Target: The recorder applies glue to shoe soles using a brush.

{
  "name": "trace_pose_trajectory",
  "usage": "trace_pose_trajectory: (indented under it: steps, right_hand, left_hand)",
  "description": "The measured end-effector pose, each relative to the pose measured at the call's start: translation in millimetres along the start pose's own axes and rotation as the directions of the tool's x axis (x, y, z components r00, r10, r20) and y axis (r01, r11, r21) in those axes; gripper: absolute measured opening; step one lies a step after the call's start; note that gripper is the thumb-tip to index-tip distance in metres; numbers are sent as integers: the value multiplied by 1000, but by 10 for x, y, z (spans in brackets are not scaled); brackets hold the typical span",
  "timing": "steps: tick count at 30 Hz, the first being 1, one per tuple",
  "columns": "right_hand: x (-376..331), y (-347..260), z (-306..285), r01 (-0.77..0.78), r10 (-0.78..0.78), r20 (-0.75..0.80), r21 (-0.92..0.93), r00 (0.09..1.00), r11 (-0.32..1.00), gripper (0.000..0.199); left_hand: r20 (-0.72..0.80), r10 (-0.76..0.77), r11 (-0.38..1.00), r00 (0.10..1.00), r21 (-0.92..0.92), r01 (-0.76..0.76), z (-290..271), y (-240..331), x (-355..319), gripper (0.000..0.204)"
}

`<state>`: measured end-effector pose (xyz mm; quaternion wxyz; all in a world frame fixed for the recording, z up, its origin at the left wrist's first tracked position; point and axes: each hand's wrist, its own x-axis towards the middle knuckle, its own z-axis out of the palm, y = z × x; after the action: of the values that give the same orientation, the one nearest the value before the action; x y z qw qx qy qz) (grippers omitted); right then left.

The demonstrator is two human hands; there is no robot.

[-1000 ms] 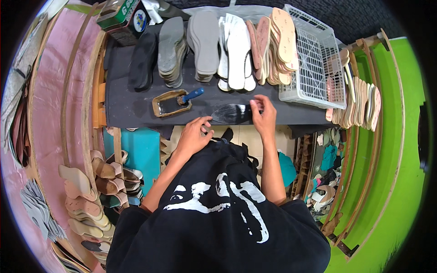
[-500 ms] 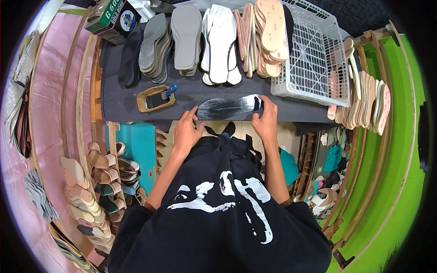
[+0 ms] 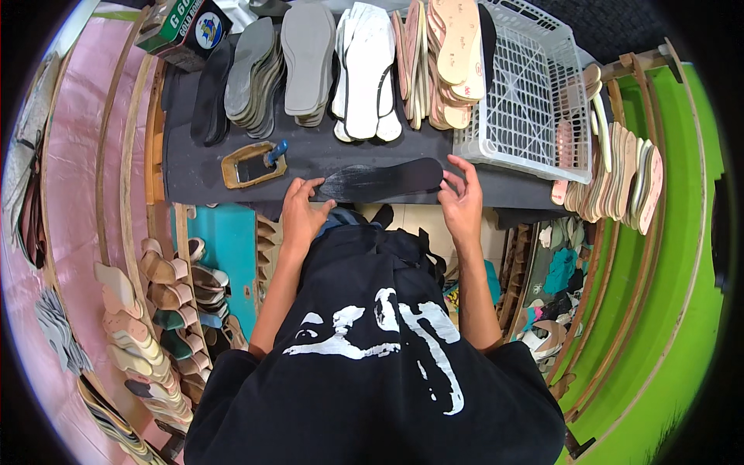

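A long black shoe insole [image 3: 384, 180] spans the space between my hands at the table's near edge. Its left end has a whitish, streaky sheen, while the rest looks matte. My left hand [image 3: 303, 213] pinches the left end between thumb and fingers. At the right end my right hand [image 3: 463, 203] grips the edge by thumb and fingers, its index finger raised. Left of the insole, on the dark table cover [image 3: 310, 151], sits a cut-open tan container [image 3: 254, 165] with a blue-handled brush [image 3: 277, 153] leaning in it.
Along the back stand stacks of black insoles [image 3: 211, 97], grey-green insoles [image 3: 254, 77], grey insoles [image 3: 308, 58], white insoles [image 3: 368, 70] and beige insoles [image 3: 457, 46]. A white plastic crate [image 3: 535, 159] is at right, a green can [image 3: 182, 31] at back left. Shoe racks [image 3: 178, 298] flank me.
The insole has shifted slightly and its glossy reflection has shrunk to the left part. The right hand's fingers have spread, with the index lifting. The view has shifted slightly.
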<state>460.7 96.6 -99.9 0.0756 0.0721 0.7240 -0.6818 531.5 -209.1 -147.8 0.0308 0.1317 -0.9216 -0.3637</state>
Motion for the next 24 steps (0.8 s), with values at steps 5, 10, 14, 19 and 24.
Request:
trace_pose_trajectory:
  steps: [5,10,14,19,24]
  right_hand:
    - [-77,-129,4,-215,165,142,500,976,839,60]
    - [-60,97,161,-417,243,354,587,903,694,55]
    - [-3,261,372,-565,256,506,688,823,455,90]
    - [-43,408,574,-580,295,504,752,812,313,91]
    - [-114,248,546,-550,256,487,736,835,394,90]
  left_hand:
    - [35,85,996,996,-9,-84,-53,-91,57,55]
    - [80,98,994,992,-49,-94,-66,-138,127,53]
    - [81,102,994,991,-40,-99,-75,-147,155,52]
    - [119,70,996,990,-67,-62,-83,-185,167,50]
    - [165,51,987,985,-156,-25,-240,-76,180,50]
